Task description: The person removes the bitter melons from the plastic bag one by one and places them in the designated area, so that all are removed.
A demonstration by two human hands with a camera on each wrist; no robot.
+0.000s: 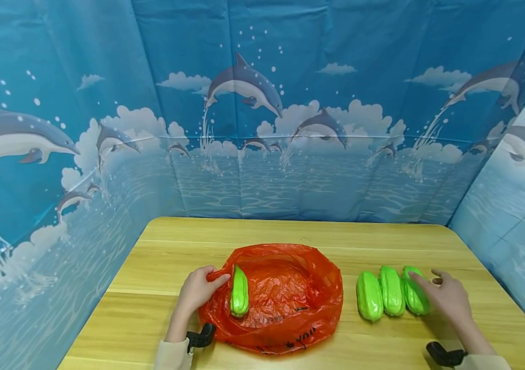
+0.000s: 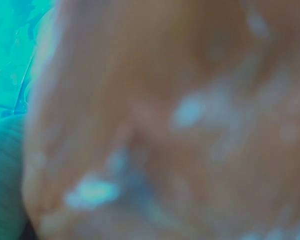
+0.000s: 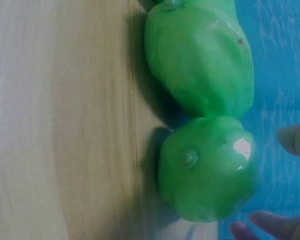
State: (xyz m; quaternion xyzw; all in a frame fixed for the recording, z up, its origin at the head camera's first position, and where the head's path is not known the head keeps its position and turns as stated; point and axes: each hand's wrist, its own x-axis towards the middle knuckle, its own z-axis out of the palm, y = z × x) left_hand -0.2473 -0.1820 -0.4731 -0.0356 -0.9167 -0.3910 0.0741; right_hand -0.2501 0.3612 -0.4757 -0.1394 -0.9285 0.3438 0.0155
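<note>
A red plastic bag (image 1: 285, 300) lies with its mouth spread wide on the wooden table. My left hand (image 1: 197, 289) pinches its left rim between thumb and fingers. Inside, along the left side, is a shiny green ridged gourd (image 1: 239, 293). Three similar gourds stand in a row to the right: a left one (image 1: 369, 296), a middle one (image 1: 392, 291) and a right one (image 1: 416, 290). My right hand (image 1: 450, 298) is beside the right gourd, fingers spread. In the right wrist view, its fingertips (image 3: 270, 222) appear apart from the nearest gourd (image 3: 207, 172). A red film blurs the left wrist view.
The table (image 1: 151, 272) has a light wood grain and rounded far corners. A blue dolphin-print curtain (image 1: 262, 180) surrounds its back and sides. Black straps with cameras (image 1: 202, 336) are worn on both wrists.
</note>
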